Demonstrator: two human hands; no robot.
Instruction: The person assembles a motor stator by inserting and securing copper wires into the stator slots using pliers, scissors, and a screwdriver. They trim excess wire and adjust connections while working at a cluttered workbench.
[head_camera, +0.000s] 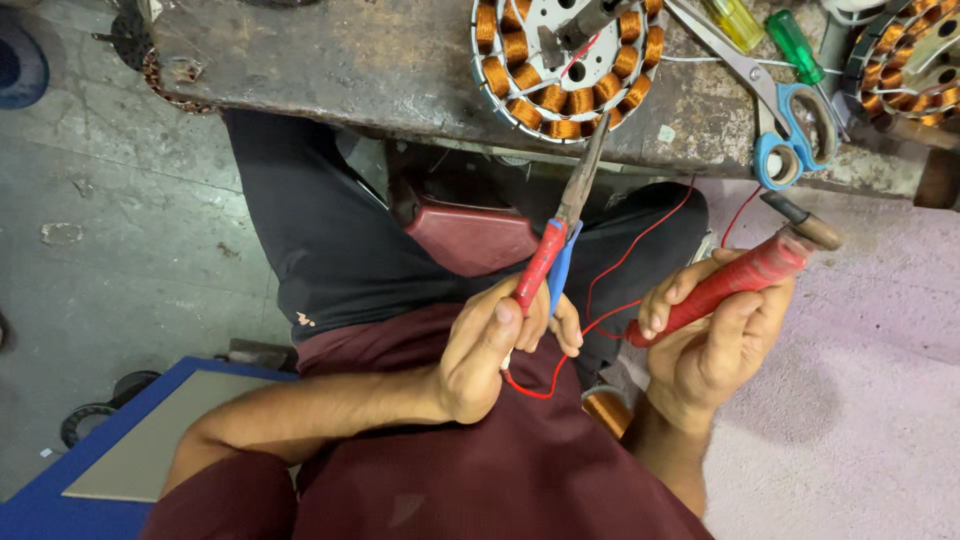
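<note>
- Pliers (560, 235) with one red and one blue handle sit in the left hand (490, 345), fingers wrapped tight round the handles, the steel nose pointing away toward the workbench (380, 70).
- Right hand (715, 345) is closed firmly around a red-handled tool (730, 285), tilted up to the right.
- Thin red wire (600, 300) loops between both hands, over the lap.
- On the bench lies a stator with copper windings (560, 60); blue-handled scissors (785, 125) rest to its right.

Left hand (495, 345) grips pliers (562, 235) (red-and-blue handled); right hand (715, 340) holds a red-handled tool (735, 280).
</note>
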